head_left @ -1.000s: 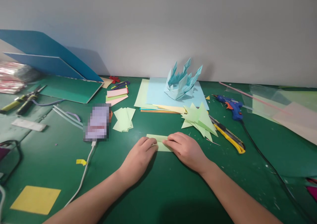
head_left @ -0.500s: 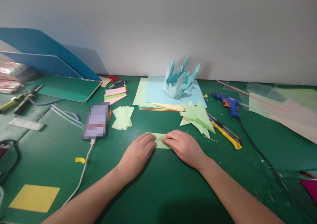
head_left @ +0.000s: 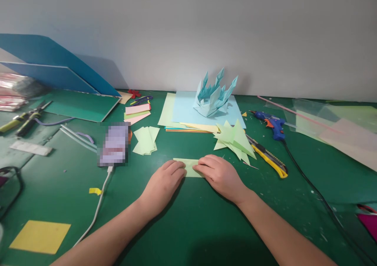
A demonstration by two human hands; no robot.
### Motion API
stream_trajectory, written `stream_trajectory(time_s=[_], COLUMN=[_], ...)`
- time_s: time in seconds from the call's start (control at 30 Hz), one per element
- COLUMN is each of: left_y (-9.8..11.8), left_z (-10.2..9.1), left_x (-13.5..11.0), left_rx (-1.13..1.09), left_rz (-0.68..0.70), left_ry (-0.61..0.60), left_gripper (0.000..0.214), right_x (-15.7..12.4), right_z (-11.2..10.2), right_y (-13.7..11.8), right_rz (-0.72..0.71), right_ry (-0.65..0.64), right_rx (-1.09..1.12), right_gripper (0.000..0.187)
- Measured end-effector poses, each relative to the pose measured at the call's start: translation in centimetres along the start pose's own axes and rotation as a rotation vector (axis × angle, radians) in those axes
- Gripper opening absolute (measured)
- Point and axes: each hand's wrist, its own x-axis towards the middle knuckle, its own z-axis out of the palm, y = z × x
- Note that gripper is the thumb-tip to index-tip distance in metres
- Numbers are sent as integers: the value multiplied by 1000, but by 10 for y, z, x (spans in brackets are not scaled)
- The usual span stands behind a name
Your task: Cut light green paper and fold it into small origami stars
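Touching: both your hands are on the paper (head_left: pixel 190 172), a pale green slip lying flat on the table (head_left: pixel 173 215) right in front of you.
Left hand: your left hand (head_left: pixel 165 183) is palm down, fingers together and bent over the slip's left end; you cannot tell from here whether thumb and fingers pinch it.
Right hand: your right hand (head_left: pixel 224 177) mirrors it over the right end, fingers curled and close together; its grip is hidden too.
Paper: its middle shows between your fingertips, which stand a little apart.
Slips: a fanned pile of pale green slips (head_left: pixel 146 140) lies beyond your left hand, just beside the phone (head_left: pixel 114 144), whose screen is blurred.
Points: folded green points (head_left: pixel 235 140) lie heaped beyond your right hand, close to the yellow cutter (head_left: pixel 271 160).
Glue gun: the blue glue gun (head_left: pixel 275 126) lies on its side beyond the cutter.
Model: a spiky blue model (head_left: pixel 210 105) stands on the blue sheet (head_left: pixel 182 107), near the wall (head_left: pixel 176 34).
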Motion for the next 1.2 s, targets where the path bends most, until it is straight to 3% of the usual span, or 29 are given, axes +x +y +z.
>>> stream_trajectory(time_s=[0.33,0.67,0.9,1.2], left_y=[-2,-16,-17,-18], left_z=[-2,-8,-8,-8], left_x=[0,1,-1,0], left_rx=[-26,-280,-163,-180], left_rz=[-38,-192,-219,-193], left_ry=[22,-33,-4,-27], left_gripper=[19,8,23,18], right_x=[-1,-2,-1,-2], right_z=[1,0,-1,-1], right_y=[-2,-3,-3,-4], right_rz=[36,55,44,45], right_ry=[7,-13,-10,-5], right_rx=[-17,2,-4,-1], right_gripper=[30,30,30,29])
